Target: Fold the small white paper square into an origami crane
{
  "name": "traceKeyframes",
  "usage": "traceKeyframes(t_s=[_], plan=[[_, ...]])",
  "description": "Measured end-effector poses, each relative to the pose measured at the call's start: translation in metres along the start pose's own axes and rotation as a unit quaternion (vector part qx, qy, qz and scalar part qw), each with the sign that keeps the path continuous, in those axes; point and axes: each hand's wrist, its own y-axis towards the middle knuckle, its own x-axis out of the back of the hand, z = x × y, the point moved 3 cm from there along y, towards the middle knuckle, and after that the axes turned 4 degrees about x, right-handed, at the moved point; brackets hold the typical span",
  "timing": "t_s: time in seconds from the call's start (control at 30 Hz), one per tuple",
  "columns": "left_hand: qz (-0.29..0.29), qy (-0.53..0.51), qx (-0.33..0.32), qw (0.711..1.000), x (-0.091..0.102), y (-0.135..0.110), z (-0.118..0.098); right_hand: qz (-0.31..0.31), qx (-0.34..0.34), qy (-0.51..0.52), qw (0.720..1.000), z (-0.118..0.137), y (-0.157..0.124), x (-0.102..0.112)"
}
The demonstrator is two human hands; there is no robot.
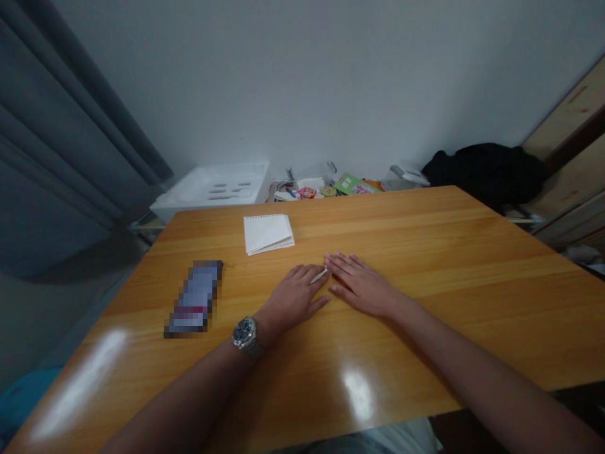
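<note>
My left hand [299,295], with a silver watch [244,333] on its wrist, lies flat on the wooden table [425,246], fingers stretched out. A small white sliver that looks like paper [319,275] shows at its fingers; the rest of it, if any, is hidden. Opposite it, my right hand [363,287] also rests palm down with its fingers extended. Its fingertips meet those of my left hand near the end of the white sliver. Whether either hand grips the sliver or only covers it is unclear.
A small stack of white notebook sheets [268,233] lies beyond my left hand. A blurred-out phone [195,299] is at the left. Behind the table are a white tray [212,183], a green packet [352,184] among several small items, and a black cloth heap [486,167].
</note>
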Motion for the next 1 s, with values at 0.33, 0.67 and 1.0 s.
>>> traceKeyframes(t_s=[0.33,0.67,1.0], plan=[[0.015,0.007,0.008,1.0,-0.003,0.0,0.001,0.036,-0.001,0.033,0.999,-0.003,-0.002,-0.006],[0.027,0.016,0.016,0.999,-0.004,-0.003,0.004,0.045,-0.06,0.03,0.997,-0.016,-0.003,-0.009],[0.015,0.0,0.015,1.0,-0.002,-0.002,0.003,0.0,-0.08,0.011,0.997,-0.024,-0.007,-0.009]])
